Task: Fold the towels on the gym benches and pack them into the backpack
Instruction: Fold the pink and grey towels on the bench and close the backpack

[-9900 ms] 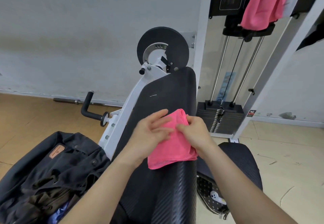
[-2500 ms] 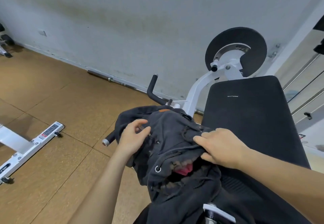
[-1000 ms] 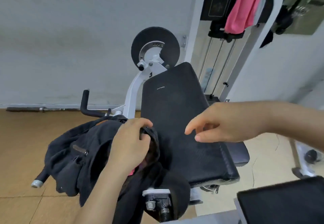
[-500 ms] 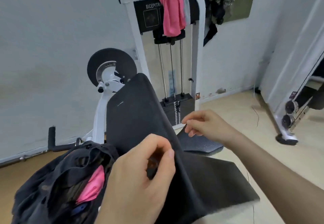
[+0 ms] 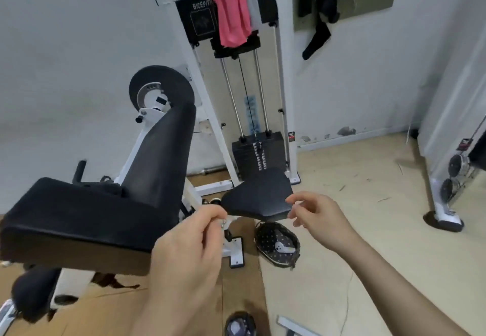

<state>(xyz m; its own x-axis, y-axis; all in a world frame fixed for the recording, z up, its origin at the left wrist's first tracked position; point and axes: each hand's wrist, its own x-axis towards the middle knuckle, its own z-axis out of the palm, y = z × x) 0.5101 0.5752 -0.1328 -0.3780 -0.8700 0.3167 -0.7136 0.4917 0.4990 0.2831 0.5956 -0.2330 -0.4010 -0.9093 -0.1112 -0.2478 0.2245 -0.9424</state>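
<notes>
A pink towel (image 5: 231, 9) hangs over the top bar of the white biceps machine (image 5: 280, 80) at the back, with a grey cloth (image 5: 253, 7) beside it. Both my hands are raised in front of me, well below that towel. My left hand (image 5: 189, 251) is loosely curled and holds nothing. My right hand (image 5: 318, 217) has its fingers apart and is empty, next to the small black seat (image 5: 260, 199). The backpack is out of view, hidden behind the black padded bench (image 5: 86, 217) at the left.
The black weight stack (image 5: 259, 154) stands at the machine's foot. A dotted slipper (image 5: 278, 243) lies on the floor under the seat. Another white machine frame with rollers (image 5: 452, 178) stands at the right. Black straps (image 5: 319, 20) hang on the wall.
My left hand has let go of the backpack, which has gone out of view. My view has swung right and up towards the machine with the hanging pink towel.
</notes>
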